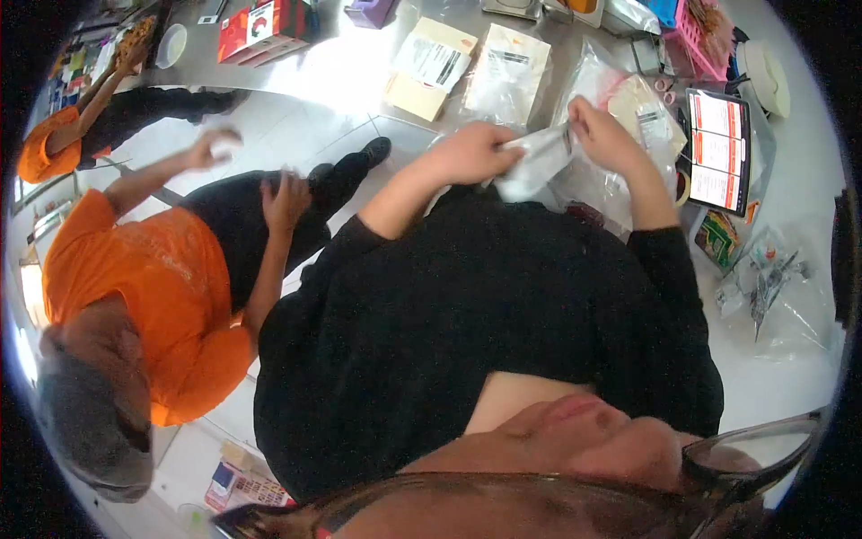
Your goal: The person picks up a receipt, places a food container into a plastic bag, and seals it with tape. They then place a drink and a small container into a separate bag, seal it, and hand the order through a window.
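My left hand [478,153] is closed around one end of a crumpled white slip [537,163], possibly a label or thin packet. The fingers of my right hand [606,135] pinch its upper right end, so the slip stretches between both hands in front of my body. Just beyond my hands lie a flat cream parcel with a printed label [429,67] and another parcel in clear plastic [505,74]. Beneath and beside my right hand is a plastic-wrapped parcel [654,121], partly covered by my arm.
A tablet with a red and white screen [718,151] stands right of my hands, near a pink basket [700,40] and crumpled clear plastic bags [777,287]. A red box [260,34] sits far left on the table. Close at my left is a person in an orange shirt [148,278].
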Demonstrator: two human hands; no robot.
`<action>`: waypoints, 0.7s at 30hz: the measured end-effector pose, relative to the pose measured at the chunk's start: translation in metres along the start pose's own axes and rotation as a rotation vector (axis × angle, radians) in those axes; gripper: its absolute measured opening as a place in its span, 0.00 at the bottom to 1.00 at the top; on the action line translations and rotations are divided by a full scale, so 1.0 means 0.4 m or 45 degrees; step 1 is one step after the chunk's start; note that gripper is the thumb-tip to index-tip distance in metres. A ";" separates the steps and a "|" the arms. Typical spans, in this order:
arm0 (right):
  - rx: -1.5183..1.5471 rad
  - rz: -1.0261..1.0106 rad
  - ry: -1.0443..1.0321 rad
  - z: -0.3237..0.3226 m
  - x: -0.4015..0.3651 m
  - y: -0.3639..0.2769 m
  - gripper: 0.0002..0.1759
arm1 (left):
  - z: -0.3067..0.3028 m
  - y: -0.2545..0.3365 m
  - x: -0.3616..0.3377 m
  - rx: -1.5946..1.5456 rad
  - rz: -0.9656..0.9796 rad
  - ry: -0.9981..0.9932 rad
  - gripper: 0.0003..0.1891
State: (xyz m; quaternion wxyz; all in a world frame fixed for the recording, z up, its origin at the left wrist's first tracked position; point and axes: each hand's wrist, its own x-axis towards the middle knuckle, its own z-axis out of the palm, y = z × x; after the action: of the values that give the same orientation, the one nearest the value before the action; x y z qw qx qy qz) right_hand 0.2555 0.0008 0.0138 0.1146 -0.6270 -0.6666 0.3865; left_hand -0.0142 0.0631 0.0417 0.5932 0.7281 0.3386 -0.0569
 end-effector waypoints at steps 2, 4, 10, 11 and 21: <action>-0.252 -0.102 0.123 -0.039 0.070 0.020 0.09 | 0.092 -0.004 0.072 -0.197 0.416 0.181 0.15; -0.303 -0.217 0.179 -0.046 0.165 0.065 0.08 | 0.180 -0.061 0.156 -0.002 0.529 0.569 0.14; -0.122 -0.338 0.181 -0.001 0.303 0.129 0.07 | 0.166 -0.084 0.125 0.363 0.119 0.975 0.10; -0.051 -0.327 0.175 0.011 0.292 0.125 0.07 | 0.159 -0.097 0.112 0.403 0.083 0.966 0.10; 0.232 -0.287 0.167 0.091 0.260 0.175 0.07 | 0.042 -0.190 0.057 0.466 -0.176 1.010 0.14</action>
State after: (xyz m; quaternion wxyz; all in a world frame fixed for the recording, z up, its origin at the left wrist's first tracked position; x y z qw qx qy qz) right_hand 0.2650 0.0775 -0.0914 0.2569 -0.5591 -0.6860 0.3883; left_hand -0.0340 0.0628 -0.0369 0.2735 0.7624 0.5722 0.1284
